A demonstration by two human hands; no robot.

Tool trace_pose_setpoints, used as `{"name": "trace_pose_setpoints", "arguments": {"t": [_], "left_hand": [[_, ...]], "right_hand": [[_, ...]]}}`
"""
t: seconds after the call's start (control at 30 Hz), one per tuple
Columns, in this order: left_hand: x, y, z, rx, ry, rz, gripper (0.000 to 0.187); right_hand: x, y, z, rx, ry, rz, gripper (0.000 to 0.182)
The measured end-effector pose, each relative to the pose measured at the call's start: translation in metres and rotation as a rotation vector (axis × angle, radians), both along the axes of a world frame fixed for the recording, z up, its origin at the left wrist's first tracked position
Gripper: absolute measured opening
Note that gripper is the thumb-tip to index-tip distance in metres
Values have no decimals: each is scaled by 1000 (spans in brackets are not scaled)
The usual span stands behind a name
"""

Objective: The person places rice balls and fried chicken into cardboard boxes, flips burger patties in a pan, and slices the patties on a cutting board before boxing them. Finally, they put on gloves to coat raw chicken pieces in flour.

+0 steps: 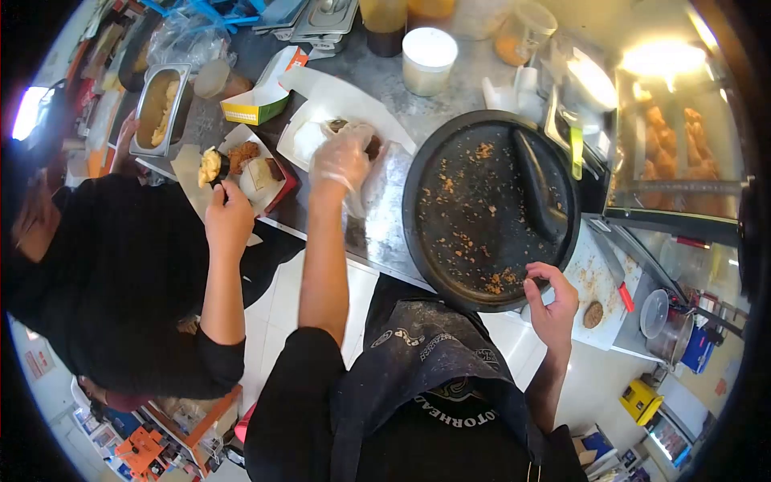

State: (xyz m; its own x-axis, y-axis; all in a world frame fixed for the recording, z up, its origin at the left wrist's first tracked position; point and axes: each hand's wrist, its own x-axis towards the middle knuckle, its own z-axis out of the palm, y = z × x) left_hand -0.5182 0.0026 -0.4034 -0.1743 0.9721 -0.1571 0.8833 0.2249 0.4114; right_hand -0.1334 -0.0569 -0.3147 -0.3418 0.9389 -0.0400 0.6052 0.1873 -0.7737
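My left hand [344, 157], in a clear plastic glove, is over an open white takeaway box [385, 120]. Its fingers are bent round a dark brown piece of food [373, 147], partly hidden by the glove. White rice [310, 138] shows in the box. My right hand [552, 299] is at the near right rim of a round black tray [474, 217], thumb and forefinger slightly apart, holding nothing. Brown crumbs lie in the tray, and a long black curved piece [536, 185] rests along its right side.
At left, a co-worker's hand [227, 217] holds a black scoop of yellow food [210, 167] over a box with fried food [242, 154]. Their other hand touches a metal pan [158, 112]. A white tub [429, 63], heated cabinet [675, 153] and red-handled knife [625, 296] are nearby.
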Motion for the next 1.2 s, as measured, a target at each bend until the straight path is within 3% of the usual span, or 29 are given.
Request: {"name": "trace_pose_setpoints", "arguments": {"t": [0.17, 0.27, 0.3, 0.4, 0.5, 0.6, 0.63, 0.73, 0.77, 0.87, 0.9, 1.03, 1.1, 1.17, 1.2], "left_hand": [[3, 5, -13, -83, 75, 30, 34], [0, 6, -6, -156, 188, -84, 35], [0, 5, -4, -189, 112, -28, 33], [-5, -6, 3, -209, 268, -95, 30], [-9, -26, 0, -92, 79, 121, 29], [12, -48, 15, 218, 188, 213, 33], [-6, -53, -19, 332, 102, 252, 40], [11, -62, -45, 668, 14, 246, 48], [41, -63, -17, 622, 44, 346, 41], [36, -78, -1, 217, 260, 223, 29], [41, -80, 9, 157, 216, 297, 21], [25, -84, -13, 604, 295, 151, 27], [16, -71, -32, 678, 398, 96, 28], [20, -59, -53, 397, 572, -29, 30], [22, -60, -63, 99, 700, -153, 30]], "right_hand": [[48, 5, -13, 34, 68, 75, 15], [74, 6, -18, 31, 102, 67, 13], [81, 7, -18, 27, 111, 63, 12], [102, 10, -20, 5, 126, 52, 13], [115, 12, -23, -3, 109, 34, 14], [120, 13, -27, 23, 120, 29, 15], [119, 11, -27, 22, 124, 11, 16], [113, 10, -27, 31, 116, -19, 16], [110, 8, -28, 31, 107, -24, 16], [101, 5, -29, 40, 86, -31, 16], [97, 5, -30, 43, 80, -30, 16], [82, 2, -27, 70, 68, -32, 16], [75, -1, -21, 88, 37, -52, 16], [72, -4, -27, 177, 30, -45, 17], [67, -7, -17, 118, 47, -76, 17]]}}
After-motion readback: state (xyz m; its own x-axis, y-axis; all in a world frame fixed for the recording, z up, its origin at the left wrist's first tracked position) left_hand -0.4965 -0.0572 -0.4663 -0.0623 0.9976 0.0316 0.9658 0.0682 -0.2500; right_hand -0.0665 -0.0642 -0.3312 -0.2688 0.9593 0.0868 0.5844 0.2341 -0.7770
